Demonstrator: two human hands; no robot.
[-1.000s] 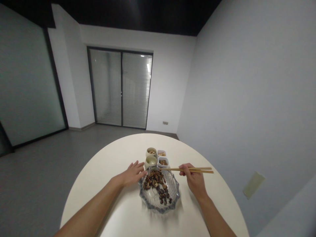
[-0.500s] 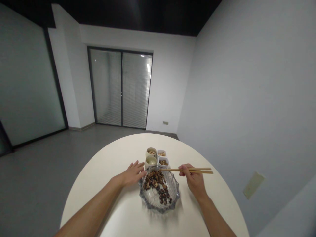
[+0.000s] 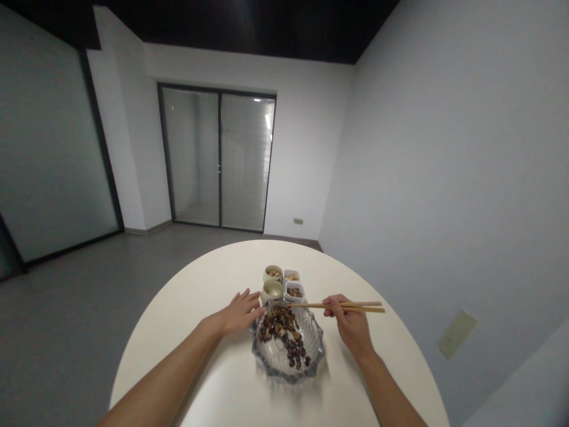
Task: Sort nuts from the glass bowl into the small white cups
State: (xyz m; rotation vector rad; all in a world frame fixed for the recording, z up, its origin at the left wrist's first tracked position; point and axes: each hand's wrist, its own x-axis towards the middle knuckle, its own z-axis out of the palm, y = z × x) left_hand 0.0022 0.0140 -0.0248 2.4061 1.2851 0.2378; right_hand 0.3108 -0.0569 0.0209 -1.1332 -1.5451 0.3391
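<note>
My right hand (image 3: 349,320) is closed around a pair of wooden chopsticks (image 3: 362,306), whose tips point left over the far rim of a scalloped glass bowl (image 3: 317,350). Dark brown, seed-like pieces (image 3: 281,323) lie in the bowl, heaped at its far left and scattered toward the near right. My left hand (image 3: 240,313) is spread beside the bowl's left rim, its fingers apart and nothing in them. Whether its thumb touches the rim I cannot tell. Just behind the bowl stands a pale, round cup (image 3: 272,290) with no pieces visible inside.
Behind that cup is another round cup (image 3: 272,273) holding light nuts. To their right are two white square dishes, a nearer dish (image 3: 294,291) with brown pieces and a farther dish (image 3: 291,276) with pale ones. All stand on a round white table (image 3: 204,279).
</note>
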